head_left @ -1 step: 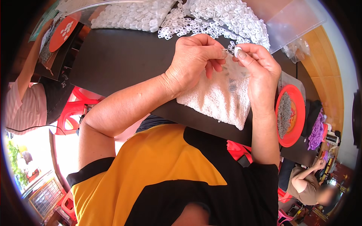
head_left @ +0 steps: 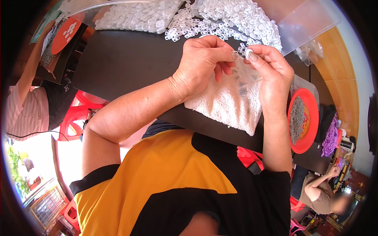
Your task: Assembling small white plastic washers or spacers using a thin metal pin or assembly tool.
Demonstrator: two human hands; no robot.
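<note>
Both my hands meet over the far side of a dark table, close together but apart. My right hand pinches a small white oval plastic piece between thumb and index finger. The thumb and index finger of my left hand are pressed together; what is between them is too small and covered to make out. Beneath my hands lies a pale fluffy cloth with a few grey spots. Just beyond my fingers, loose white plastic pieces with holes are scattered on the table.
A clear bag of white pieces and a larger white heap stand at the back. An orange-red basin of small grey parts sits to the right. Other people work at the far left and lower right. Red stools stand below.
My right hand has shifted very slightly to the right with the white piece. Everything else looks the same.
</note>
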